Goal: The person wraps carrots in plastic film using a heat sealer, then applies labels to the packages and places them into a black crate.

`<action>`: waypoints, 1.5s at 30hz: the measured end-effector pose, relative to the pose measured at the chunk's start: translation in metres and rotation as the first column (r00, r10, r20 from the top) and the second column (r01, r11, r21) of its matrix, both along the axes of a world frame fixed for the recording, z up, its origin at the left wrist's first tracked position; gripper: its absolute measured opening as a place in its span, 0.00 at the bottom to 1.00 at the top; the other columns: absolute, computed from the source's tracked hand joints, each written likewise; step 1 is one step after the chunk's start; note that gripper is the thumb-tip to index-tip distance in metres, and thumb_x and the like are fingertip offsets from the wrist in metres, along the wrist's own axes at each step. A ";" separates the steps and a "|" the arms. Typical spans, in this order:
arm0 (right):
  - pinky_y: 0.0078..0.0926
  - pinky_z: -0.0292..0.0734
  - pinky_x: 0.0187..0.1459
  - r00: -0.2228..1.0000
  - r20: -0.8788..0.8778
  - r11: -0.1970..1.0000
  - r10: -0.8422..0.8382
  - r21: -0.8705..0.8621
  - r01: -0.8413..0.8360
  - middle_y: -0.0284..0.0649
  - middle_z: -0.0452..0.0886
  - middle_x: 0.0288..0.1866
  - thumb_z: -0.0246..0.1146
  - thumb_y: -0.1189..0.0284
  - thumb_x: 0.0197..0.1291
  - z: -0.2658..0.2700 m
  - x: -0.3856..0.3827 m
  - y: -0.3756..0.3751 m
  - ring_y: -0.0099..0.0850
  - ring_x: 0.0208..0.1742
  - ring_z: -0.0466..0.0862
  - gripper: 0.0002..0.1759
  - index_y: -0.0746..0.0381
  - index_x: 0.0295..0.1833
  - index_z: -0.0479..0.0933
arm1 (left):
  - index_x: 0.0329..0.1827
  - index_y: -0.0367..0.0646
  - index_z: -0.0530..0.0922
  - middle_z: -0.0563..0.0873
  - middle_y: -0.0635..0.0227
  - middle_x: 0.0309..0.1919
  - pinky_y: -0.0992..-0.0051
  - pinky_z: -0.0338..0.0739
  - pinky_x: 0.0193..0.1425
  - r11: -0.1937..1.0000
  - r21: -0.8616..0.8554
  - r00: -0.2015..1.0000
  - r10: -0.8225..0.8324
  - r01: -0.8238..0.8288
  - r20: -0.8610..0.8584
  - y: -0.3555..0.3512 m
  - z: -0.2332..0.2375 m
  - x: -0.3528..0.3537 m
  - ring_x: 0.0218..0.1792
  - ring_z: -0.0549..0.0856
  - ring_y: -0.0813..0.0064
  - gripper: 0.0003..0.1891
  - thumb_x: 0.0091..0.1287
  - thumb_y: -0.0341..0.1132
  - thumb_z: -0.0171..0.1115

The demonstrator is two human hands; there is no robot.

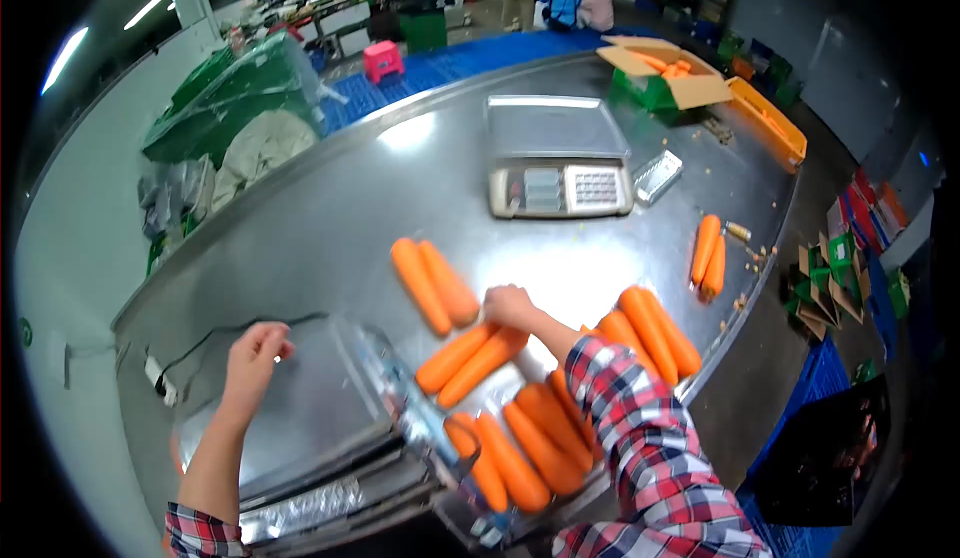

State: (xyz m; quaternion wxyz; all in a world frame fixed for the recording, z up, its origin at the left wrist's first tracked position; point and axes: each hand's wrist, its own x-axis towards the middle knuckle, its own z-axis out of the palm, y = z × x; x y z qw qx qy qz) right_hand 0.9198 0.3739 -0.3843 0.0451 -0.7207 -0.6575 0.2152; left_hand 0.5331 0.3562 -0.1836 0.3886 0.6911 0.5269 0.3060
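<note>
My right hand (510, 308) has its fingers curled over the upper ends of two carrots (467, 363) lying side by side. Another pair of carrots (430, 283) lies just up and left of it. Several more carrots (525, 448) are grouped below, beside the sealing machine (300, 398), and others (650, 333) lie to the right under and past my sleeve. My left hand (258, 348) is raised over the machine's flat left part, its fingers bent together; whether anything small is between them is hidden.
A scale (558, 158) stands mid-table, with a metal grater-like tool (658, 176) beside it. Two carrots (708, 256) lie at the right edge. A carton of carrots (665, 73) and an orange crate (765, 123) are at the back right. A black cable (215, 333) runs behind my left hand.
</note>
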 end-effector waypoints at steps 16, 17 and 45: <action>0.21 0.78 0.29 0.773 -0.612 0.983 -0.167 -0.168 0.079 0.39 0.80 0.32 0.56 0.74 0.57 0.013 0.099 0.086 0.27 0.27 0.82 0.08 0.67 0.38 0.76 | 0.45 0.32 0.75 0.80 0.47 0.44 0.63 0.71 0.54 0.987 0.137 0.891 -0.009 0.080 -0.453 0.197 -0.175 0.154 0.49 0.78 0.52 0.18 0.65 0.38 0.45; 0.21 0.79 0.30 0.861 -0.509 0.999 0.023 -0.018 -0.038 0.40 0.80 0.32 0.53 0.76 0.59 -0.003 0.106 0.092 0.26 0.26 0.81 0.08 0.68 0.41 0.75 | 0.43 0.31 0.75 0.81 0.48 0.41 0.62 0.75 0.49 0.980 0.176 0.880 -0.001 0.096 -0.474 0.206 -0.193 0.156 0.44 0.81 0.53 0.17 0.64 0.37 0.45; 0.25 0.80 0.25 0.608 -0.774 0.968 0.177 0.024 -0.251 0.40 0.76 0.36 0.51 0.75 0.64 0.193 -0.184 -0.012 0.29 0.32 0.80 0.07 0.68 0.43 0.71 | 0.42 0.37 0.75 0.81 0.67 0.33 0.83 0.77 0.34 0.857 -0.492 0.887 0.337 -0.150 0.316 -0.068 0.007 -0.139 0.30 0.82 0.79 0.15 0.61 0.40 0.63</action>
